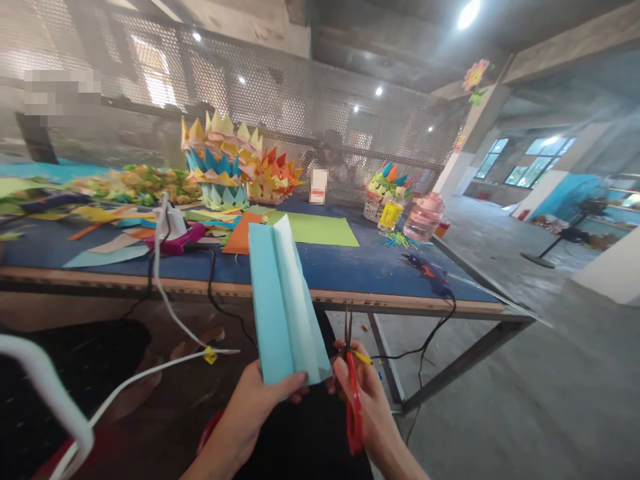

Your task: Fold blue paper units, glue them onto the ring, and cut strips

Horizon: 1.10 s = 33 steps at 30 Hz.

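My left hand [267, 393] pinches the lower end of a light blue sheet of paper [273, 300], thumb on top. The sheet is folded lengthwise, and its right flap stands up with a pale inner side showing. In my right hand [370, 393] is a pair of scissors [354, 400] with red handles, blades pointing up and away from me. A thin yellow piece [362, 357] sticks out by the right fingers; its kind is unclear. The right fingertips are close to the paper's lower right corner, and I cannot tell whether they touch it.
On the blue table [330, 270] lie green paper [320, 229], orange paper [243, 233], paper scraps and a glue gun [427, 272]. Paper crowns [220, 160] stack at the back. A pink bottle [424, 217] stands right. A white cable [159, 267] hangs over the front edge.
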Tool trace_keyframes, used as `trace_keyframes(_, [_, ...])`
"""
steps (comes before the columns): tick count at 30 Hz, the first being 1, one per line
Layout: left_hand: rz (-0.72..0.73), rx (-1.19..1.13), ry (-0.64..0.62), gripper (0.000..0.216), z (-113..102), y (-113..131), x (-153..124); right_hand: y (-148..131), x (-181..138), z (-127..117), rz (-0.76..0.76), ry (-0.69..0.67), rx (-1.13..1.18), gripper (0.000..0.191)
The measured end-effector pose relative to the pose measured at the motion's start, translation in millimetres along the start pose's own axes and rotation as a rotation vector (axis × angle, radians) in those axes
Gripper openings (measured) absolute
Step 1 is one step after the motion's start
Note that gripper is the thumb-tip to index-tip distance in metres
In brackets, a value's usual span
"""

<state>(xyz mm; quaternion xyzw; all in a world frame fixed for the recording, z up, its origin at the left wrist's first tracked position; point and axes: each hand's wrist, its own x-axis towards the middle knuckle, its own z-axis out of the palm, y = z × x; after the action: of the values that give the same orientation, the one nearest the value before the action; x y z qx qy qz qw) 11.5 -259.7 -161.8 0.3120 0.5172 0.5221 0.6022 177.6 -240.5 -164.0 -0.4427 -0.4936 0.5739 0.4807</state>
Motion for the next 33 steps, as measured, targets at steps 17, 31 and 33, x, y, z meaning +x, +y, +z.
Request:
trace_keyframes(17, [0.055,0.196,0.050,0.027,16,11,4,21,-46,-14,-0.019,-0.164,-0.328,0.051])
trace_keyframes(31, [0.024,0.161,0.022,0.025,26,9,4,30,-45,-8,-0.058,-0.050,-0.354,0.043])
trace_keyframes(33, [0.023,0.159,0.018,0.025,26,9,4,32,-48,-9,-0.042,0.024,-0.357,0.042])
